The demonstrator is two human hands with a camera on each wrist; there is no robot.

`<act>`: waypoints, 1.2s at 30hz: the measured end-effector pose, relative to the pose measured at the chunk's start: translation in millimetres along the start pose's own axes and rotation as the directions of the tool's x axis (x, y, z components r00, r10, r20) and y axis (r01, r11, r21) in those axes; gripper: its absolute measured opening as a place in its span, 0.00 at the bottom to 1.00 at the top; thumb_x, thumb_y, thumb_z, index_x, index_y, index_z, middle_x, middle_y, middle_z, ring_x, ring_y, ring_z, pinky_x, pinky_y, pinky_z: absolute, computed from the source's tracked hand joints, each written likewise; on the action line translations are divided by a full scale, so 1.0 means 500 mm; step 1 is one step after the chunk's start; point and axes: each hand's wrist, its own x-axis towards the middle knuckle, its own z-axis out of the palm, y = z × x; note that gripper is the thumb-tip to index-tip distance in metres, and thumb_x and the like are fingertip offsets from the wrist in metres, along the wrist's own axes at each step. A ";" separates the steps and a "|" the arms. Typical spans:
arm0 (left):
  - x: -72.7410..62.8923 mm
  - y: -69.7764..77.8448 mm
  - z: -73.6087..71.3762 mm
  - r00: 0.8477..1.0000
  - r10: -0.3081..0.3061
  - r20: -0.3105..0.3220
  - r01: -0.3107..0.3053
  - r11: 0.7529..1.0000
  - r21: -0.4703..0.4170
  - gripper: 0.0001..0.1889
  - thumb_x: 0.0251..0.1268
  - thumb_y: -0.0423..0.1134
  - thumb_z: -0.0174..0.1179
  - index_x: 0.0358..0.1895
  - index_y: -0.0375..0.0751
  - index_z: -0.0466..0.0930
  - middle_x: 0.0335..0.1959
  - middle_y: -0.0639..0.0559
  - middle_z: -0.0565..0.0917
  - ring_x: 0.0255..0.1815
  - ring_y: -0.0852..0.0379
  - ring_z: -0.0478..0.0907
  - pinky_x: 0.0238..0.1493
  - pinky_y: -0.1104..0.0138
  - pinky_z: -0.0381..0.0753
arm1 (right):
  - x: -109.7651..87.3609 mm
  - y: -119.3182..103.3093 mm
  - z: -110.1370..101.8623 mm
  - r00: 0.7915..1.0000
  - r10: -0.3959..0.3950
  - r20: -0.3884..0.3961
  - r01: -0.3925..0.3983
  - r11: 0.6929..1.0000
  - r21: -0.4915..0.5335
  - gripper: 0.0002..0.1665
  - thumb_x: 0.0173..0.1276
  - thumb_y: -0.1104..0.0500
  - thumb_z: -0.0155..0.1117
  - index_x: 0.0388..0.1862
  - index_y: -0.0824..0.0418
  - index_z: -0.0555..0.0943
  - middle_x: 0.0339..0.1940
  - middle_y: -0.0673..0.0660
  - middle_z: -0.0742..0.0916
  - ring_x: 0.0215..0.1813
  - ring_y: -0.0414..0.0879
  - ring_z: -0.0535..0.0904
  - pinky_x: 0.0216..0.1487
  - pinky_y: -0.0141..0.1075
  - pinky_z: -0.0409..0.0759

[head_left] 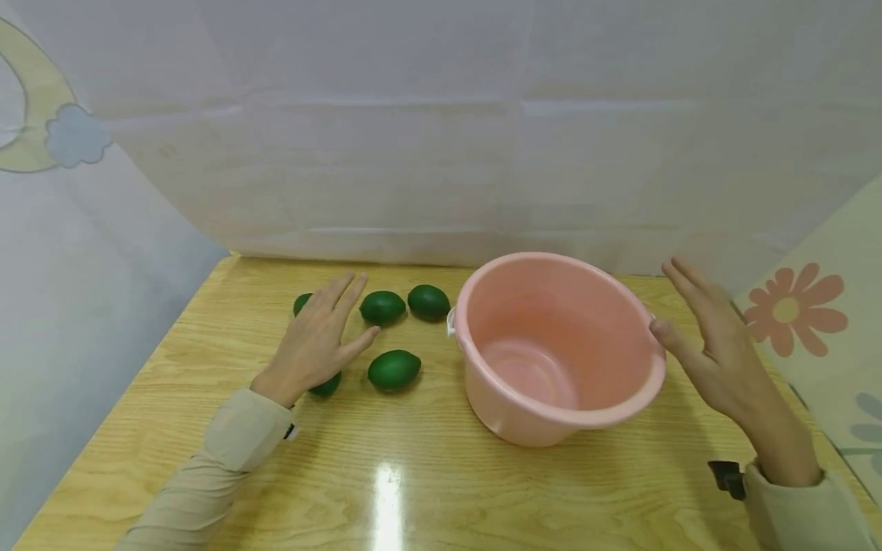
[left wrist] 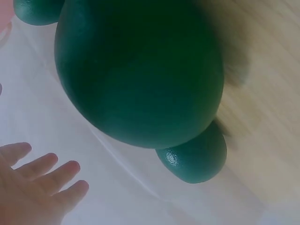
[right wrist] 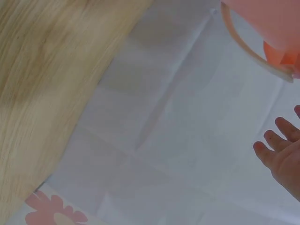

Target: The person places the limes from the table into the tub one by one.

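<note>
My left hand (head_left: 313,340) is held over the green limes at the left of the table, fingers straight and thumb spread, gripping nothing. It partly hides one lime (head_left: 325,384) below it and another (head_left: 301,304) behind it. To its right lie a lime (head_left: 394,370) in front and two more (head_left: 383,308) (head_left: 429,302) farther back. In the left wrist view a lime (left wrist: 140,79) looms large beside the open hand (left wrist: 40,183). A pink bucket (head_left: 499,409) stands upright right of the limes. My right hand (head_left: 723,367) is raised at its right side, fingers extended, thumb tip by the rim.
The wooden table (head_left: 331,490) ends at a pale cloth backdrop (head_left: 386,168) behind. A white handle mount (head_left: 451,321) juts from the bucket's left side, and its pale handle (right wrist: 253,54) shows in the right wrist view. Printed side walls carry a flower (head_left: 785,309) and a moon.
</note>
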 end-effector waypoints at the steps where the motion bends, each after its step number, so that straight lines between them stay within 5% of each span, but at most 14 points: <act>1: -0.001 0.000 0.000 1.000 0.000 0.007 0.000 1.000 -0.007 0.41 0.68 0.55 0.61 0.77 0.38 0.56 0.74 0.35 0.64 0.72 0.34 0.65 0.70 0.41 0.66 | 0.000 -0.004 0.001 1.000 -0.009 0.001 0.009 1.000 -0.002 0.40 0.73 0.61 0.55 0.80 0.45 0.56 0.82 0.53 0.57 0.82 0.39 0.46 0.73 0.74 0.41; 17: -0.008 0.007 -0.004 0.996 0.027 0.091 -0.018 0.994 -0.105 0.42 0.70 0.54 0.60 0.79 0.39 0.52 0.77 0.36 0.59 0.75 0.36 0.62 0.71 0.42 0.67 | -0.015 -0.047 0.016 0.998 -0.044 0.042 0.042 0.999 0.032 0.41 0.71 0.62 0.58 0.80 0.47 0.58 0.82 0.51 0.59 0.81 0.35 0.48 0.74 0.72 0.44; 36: -0.014 0.021 0.004 0.979 0.004 0.204 0.039 0.978 -0.207 0.42 0.70 0.53 0.59 0.80 0.44 0.49 0.80 0.40 0.54 0.77 0.37 0.57 0.68 0.41 0.69 | -0.028 -0.064 0.024 0.996 -0.024 0.090 0.019 0.999 0.051 0.39 0.70 0.63 0.59 0.79 0.49 0.61 0.81 0.47 0.60 0.81 0.36 0.48 0.73 0.72 0.46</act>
